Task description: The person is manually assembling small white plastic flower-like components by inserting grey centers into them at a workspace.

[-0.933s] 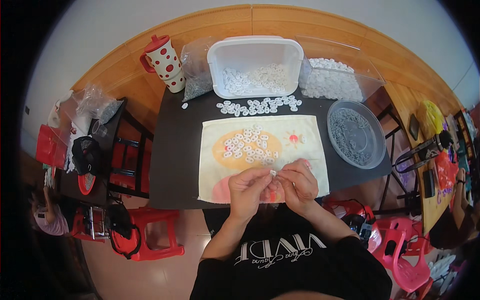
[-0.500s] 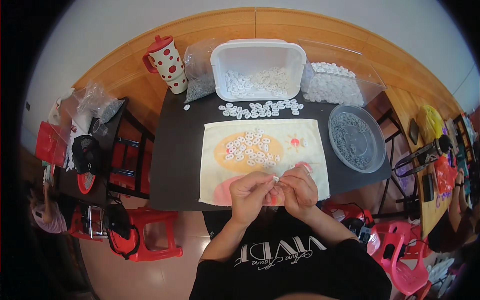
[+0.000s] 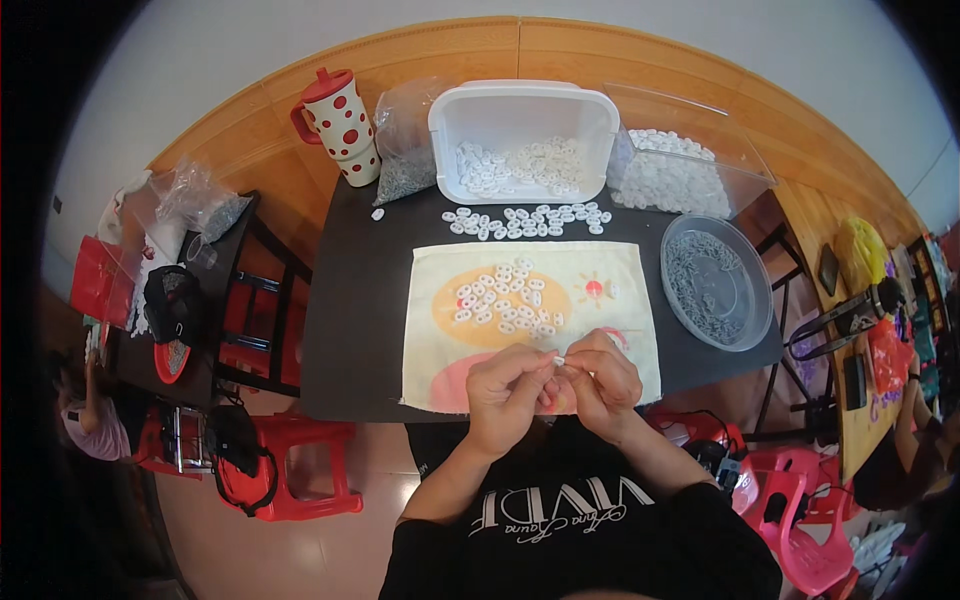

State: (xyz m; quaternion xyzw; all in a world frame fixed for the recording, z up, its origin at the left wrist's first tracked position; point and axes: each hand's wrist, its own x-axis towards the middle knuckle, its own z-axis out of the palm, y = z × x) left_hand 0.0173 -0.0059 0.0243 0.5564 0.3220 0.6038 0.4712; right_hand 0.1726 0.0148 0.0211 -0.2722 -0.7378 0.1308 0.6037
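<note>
Over the front of the cream cloth [image 3: 425, 345], both hands meet fingertip to fingertip. My left hand [image 3: 503, 393] pinches a small white plastic piece [image 3: 558, 360] between thumb and index finger. My right hand [image 3: 603, 385] is closed too, its thumb and finger pressed at the piece's other side; anything small inside that pinch is hidden. Beyond the hands, several white oval pieces with two holes [image 3: 502, 293] lie scattered on the cloth. More such ovals [image 3: 528, 222] form a band on the dark table between the cloth and a white tub [image 3: 437, 150].
A clear round bowl [image 3: 760, 322] of small grey screw-like parts stands at the right. Behind it is a clear box [image 3: 745, 150] of white pieces. A spotted tumbler [image 3: 348, 135] and a plastic bag of grey parts [image 3: 405, 172] stand far left. Red stools [image 3: 300, 470] flank the table.
The scene has shifted slightly in view. Both hands stay together around the small white piece, with only slight finger movement; the loose pieces lie as before.
</note>
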